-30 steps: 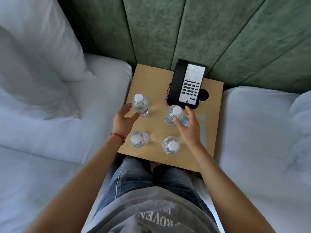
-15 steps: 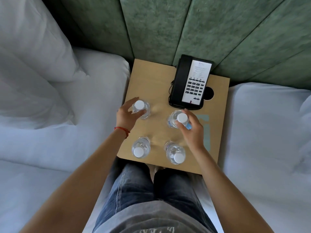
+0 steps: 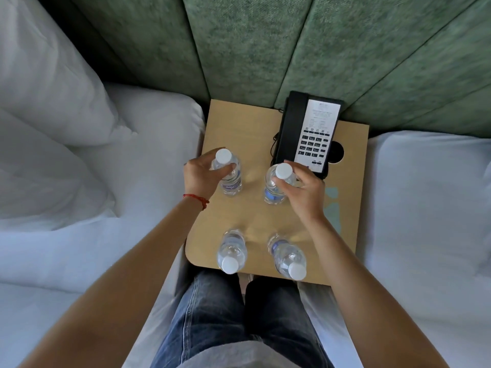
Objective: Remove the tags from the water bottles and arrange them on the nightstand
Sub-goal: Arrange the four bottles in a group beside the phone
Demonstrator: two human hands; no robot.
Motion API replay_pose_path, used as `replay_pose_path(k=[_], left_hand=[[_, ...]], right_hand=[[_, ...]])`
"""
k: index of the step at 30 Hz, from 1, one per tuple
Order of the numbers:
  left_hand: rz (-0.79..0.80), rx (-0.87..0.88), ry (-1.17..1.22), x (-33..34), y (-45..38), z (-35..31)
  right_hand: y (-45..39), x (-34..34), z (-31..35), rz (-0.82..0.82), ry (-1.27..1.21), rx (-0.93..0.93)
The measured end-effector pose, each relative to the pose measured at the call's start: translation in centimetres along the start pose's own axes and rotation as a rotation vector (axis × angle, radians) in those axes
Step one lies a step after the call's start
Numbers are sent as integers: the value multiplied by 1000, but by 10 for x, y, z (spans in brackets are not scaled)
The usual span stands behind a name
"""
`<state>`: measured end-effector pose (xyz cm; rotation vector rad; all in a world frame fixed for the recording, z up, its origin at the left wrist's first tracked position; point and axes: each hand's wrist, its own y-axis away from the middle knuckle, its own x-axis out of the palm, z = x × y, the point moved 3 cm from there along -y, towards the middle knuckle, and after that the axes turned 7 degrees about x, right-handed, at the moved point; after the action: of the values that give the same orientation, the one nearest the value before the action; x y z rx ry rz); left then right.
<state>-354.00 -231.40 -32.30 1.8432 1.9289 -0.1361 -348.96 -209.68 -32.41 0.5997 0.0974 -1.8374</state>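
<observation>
Hands: left hand (image 3: pixel 198 179) grips rear-left bottle (image 3: pixel 228 173); right hand (image 3: pixel 303 191) grips rear-right bottle (image 3: pixel 276 187); labels partly hidden

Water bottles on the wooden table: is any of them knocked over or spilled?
No. All four clear plastic water bottles with white caps stand upright, none spilled. The left hand grips the far-left bottle; the right hand grips the far-right bottle beside the black telephone.

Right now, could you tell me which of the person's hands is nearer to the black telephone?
Right. The right hand grips a bottle just in front of the telephone; the left hand holds another bottle farther left.
</observation>
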Motion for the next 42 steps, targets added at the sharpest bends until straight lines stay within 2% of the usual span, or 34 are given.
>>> replay_pose_path(k=[10,15,24,33,42], left_hand=[[4,117,-16,1,-70,-19],[7,182,-41,2,-105,-27],[67,192,12,14,-145,-38],[128,227,-10,22,-160,-34],[165,203,29,22,-157,-30]], right_hand=[[-59,25,28,8,-111,30],[-89,36,45,-38,-123,-21],[-137,42,49,-55,-166,35],[-143,43,48,-107,-100,35],[-140,39,45,17,-12,8]])
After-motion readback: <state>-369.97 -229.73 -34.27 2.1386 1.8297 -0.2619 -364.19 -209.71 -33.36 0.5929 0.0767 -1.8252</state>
